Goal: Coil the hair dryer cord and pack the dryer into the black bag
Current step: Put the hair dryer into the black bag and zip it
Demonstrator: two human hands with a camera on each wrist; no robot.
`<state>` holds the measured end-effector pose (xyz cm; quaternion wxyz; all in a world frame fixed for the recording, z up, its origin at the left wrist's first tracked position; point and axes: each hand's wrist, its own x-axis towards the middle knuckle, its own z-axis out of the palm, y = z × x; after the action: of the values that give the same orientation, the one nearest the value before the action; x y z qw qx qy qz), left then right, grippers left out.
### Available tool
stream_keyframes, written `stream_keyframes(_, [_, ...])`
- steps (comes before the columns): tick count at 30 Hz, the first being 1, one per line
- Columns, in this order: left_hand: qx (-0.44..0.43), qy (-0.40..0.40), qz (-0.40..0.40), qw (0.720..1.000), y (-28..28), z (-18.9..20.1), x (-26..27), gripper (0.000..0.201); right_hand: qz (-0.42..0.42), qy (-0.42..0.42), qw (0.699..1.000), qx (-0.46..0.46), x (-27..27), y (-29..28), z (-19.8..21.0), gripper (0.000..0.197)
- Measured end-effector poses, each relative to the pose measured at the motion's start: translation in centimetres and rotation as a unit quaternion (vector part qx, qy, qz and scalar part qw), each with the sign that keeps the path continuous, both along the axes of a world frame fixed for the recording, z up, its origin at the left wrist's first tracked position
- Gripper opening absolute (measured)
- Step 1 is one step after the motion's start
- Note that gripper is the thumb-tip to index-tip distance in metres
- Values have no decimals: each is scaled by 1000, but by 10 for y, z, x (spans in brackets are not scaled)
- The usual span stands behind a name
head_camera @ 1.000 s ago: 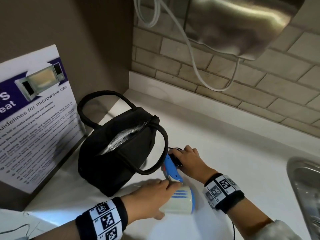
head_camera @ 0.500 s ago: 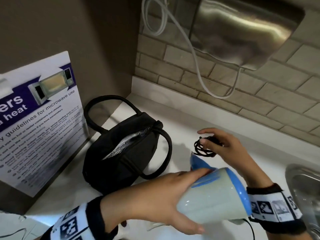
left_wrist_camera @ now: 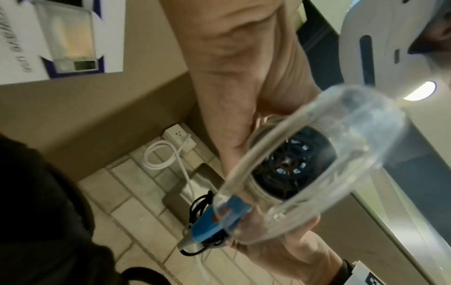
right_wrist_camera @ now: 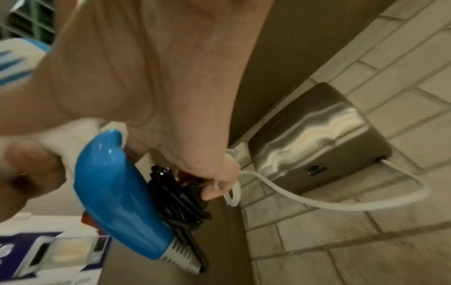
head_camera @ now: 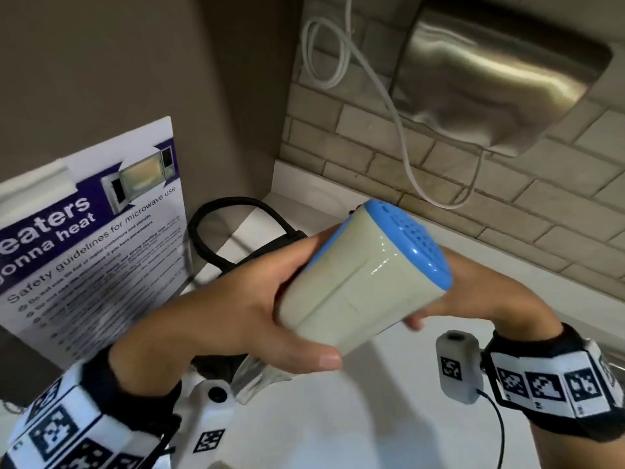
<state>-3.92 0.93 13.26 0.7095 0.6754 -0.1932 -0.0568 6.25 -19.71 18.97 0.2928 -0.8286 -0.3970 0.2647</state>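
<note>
Your left hand (head_camera: 236,309) grips the hair dryer (head_camera: 358,282) mid-frame; your right hand (right_wrist_camera: 151,92) pinches the coiled black cord (right_wrist_camera: 178,196) (keep it bunched) toward the black bag (head_camera: 236,238).

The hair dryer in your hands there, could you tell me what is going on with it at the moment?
A person holds the hair dryer up over the counter. The left hand grips its cream body, and the right hand holds the bundled black cord against the blue handle. The black bag sits behind, mostly hidden; the dryer is not in it yet.
</note>
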Motion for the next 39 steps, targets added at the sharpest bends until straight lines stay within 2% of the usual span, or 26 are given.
stream_keyframes(1, [-10,3,5,1000,4,-1,-1,79,14,-52,998,-18,-1,6,0,42])
stream_keyframes(2, [-21,3,8,1000,7,-3,-2,78,1,-74,997,5,-1,11,-2,42])
stream_keyframes(4, [-44,-4,1,999,10,-4,-4,79,-63,-61,992,93,-6,23,-3,26])
stream_keyframes(5, [-50,-8,-4,999,11,-3,-6,81,-77,-75,989,101,-7,30,-6,26])
stream_keyframes(7, [-77,-22,-5,997,16,-5,-2,80,-73,-212,974,39,0,50,-15,37])
stream_keyframes(8, [-95,-33,5,995,21,-8,3,74,-83,-273,958,30,8,56,-19,32])
stream_keyframes(9, [-113,-48,34,992,24,-12,7,66,-106,-319,941,45,14,60,-19,24])
stream_keyframes(11, [-122,-66,162,977,35,-27,17,51,-143,-352,922,72,23,61,-25,25])
stream_keyframes(13, [-26,-88,312,946,43,-47,24,43,-145,-396,905,52,31,54,-37,18])
stream_keyframes(15, [149,-123,388,901,53,-72,30,25,-168,-440,882,32,37,51,-48,21])
stream_keyframes(16, [226,-120,383,888,53,-81,31,21,-182,-451,874,18,39,52,-52,27])
stream_keyframes(17, [299,-102,358,879,53,-90,33,30,-193,-461,866,4,40,54,-56,31])
stream_keyframes(19, [341,-61,327,879,50,-103,35,53,-198,-475,857,-30,37,60,-66,36])
stream_keyframes(20, [318,-42,341,884,48,-106,36,47,-191,-480,855,-47,34,63,-70,37])
stream_keyframes(21, [310,-43,345,885,49,-109,37,28,-177,-490,851,-60,31,65,-75,38])
stream_keyframes(22, [301,-29,354,885,49,-109,36,26,-160,-502,847,-74,27,67,-80,37])
stream_keyframes(23, [305,-54,377,873,51,-109,35,34,-139,-515,842,-83,23,69,-84,35])
stream_keyframes(24, [316,-87,388,861,55,-108,34,32,-115,-527,837,-90,19,70,-89,32])
stream_keyframes(25, [293,-92,394,866,54,-102,33,35,-86,-539,832,-93,17,71,-95,29])
stream_keyframes(29, [271,-108,455,841,64,-105,30,50,7,-560,820,-118,14,66,-111,31])
stream_keyframes(34, [238,-37,439,866,54,-109,36,47,24,-553,827,-95,11,76,-112,25])
stream_keyframes(36, [213,-32,433,875,50,-110,39,47,66,-545,833,-68,4,85,-115,17])
stream_keyframes(39, [197,-46,428,881,45,-114,43,48,139,-514,844,-65,0,98,-124,22])
